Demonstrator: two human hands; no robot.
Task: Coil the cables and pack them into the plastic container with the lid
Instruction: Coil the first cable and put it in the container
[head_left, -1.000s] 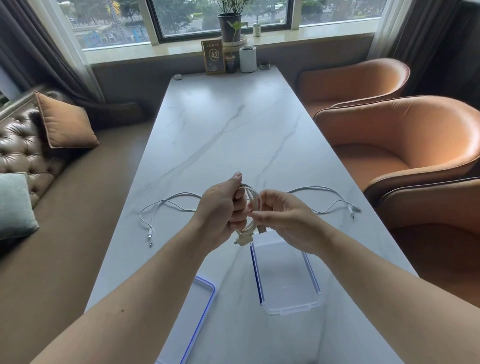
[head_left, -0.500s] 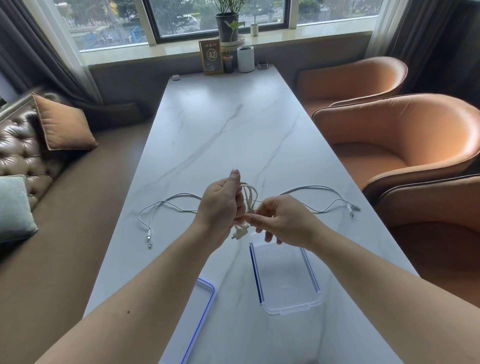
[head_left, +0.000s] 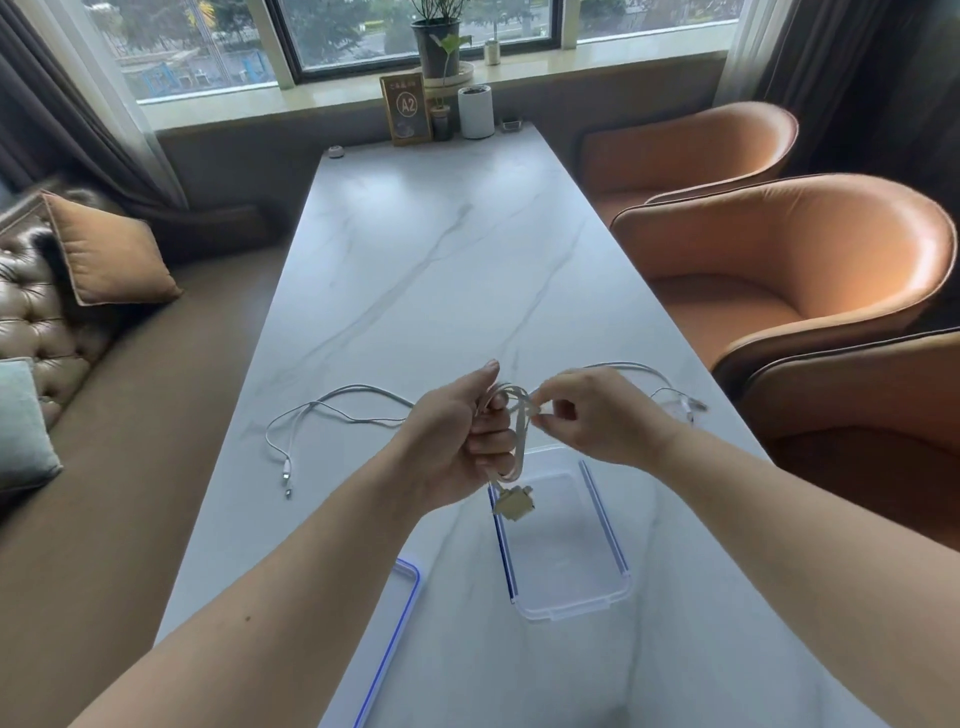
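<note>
My left hand (head_left: 462, 441) grips a coiled beige flat cable (head_left: 519, 441) above the table; its connector end (head_left: 511, 503) dangles below the fist. My right hand (head_left: 592, 415) pinches the cable's other end at the top of the coil. Directly beneath stands the clear plastic container (head_left: 618, 587) with blue seals, with nothing in it. Its lid (head_left: 400, 629) lies flat at the near left. A white cable (head_left: 332, 410) lies loose on the table to the left, and another white cable (head_left: 670, 389) lies to the right, partly hidden behind my right hand.
The white marble table (head_left: 441, 270) runs away from me to the window. At its far end stand a framed A2 sign (head_left: 406, 108), a white cup (head_left: 475, 111) and a potted plant. Orange armchairs (head_left: 779, 270) line the right side, a brown sofa (head_left: 62, 322) with cushions the left.
My right hand has risen from below the coil to its top and now pinches the cable end there. The connector end has dropped to hang lower, over the container.
</note>
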